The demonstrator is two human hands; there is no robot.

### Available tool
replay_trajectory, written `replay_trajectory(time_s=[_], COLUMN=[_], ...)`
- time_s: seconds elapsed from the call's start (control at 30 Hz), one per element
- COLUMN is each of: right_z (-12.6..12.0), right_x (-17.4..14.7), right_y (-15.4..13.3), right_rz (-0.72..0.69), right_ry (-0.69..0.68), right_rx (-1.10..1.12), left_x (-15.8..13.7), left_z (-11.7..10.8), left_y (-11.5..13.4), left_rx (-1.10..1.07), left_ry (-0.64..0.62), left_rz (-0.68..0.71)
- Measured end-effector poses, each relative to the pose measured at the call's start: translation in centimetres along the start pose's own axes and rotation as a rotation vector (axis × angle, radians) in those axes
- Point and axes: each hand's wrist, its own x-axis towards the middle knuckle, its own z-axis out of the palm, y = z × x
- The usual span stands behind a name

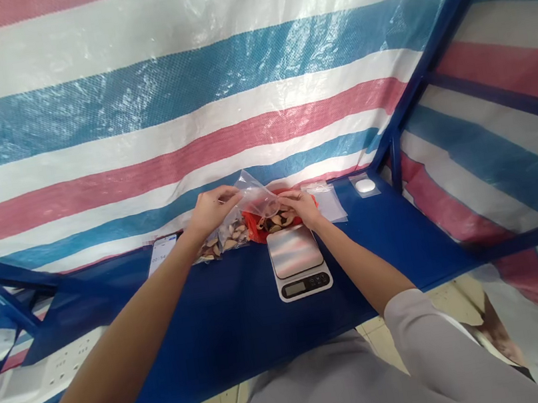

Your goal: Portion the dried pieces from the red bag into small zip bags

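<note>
Between my two hands a clear plastic bag (254,193) is stretched, with no contents that I can make out. My left hand (213,208) pinches its left side, and my right hand (301,206) grips its right edge. Below the bag lies an open red bag (254,226) with brown, pale-edged dried slices (279,220) in it. A white kitchen scale (298,261) with a bare metal plate sits in front of the red bag. Left of the red bag, filled clear bags of dried slices (233,234) lie partly behind my left forearm.
A phone (162,251) showing a timer lies to the left. Flat clear bags (328,202) and a round white object (365,185) on a small bag lie to the right. A power strip (65,363) is at the near left. Striped sheeting (184,106) hangs behind the blue table (226,322).
</note>
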Motion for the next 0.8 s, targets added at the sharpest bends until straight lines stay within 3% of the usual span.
replay_trajectory(time_s=[0.23,0.5,0.7,0.8], right_z=[-0.9,-1.8,-2.5,-2.4], right_x=[-0.9,-3.5,-5.4,-6.2], right_y=[-0.6,-2.8,-2.6,-2.3], right_rz=[-0.02,-0.019,-0.095,-0.047], right_ry=[-0.036,-0.106,-0.035,-0.046], right_rx=[-0.006,-0.163,-0.302,-0.323], left_x=[-1.6,-5.0,-7.8,-8.9], left_z=[0.8,3.4,5.8,7.3], left_y=[0.8,0.9,1.3,2.1], left_rx=[-0.164,-0.347,-0.687,-0.905], left_ry=[0.078,0.096,0.263,0.318], left_rz=[-0.058,-0.104,-0.266,-0.314])
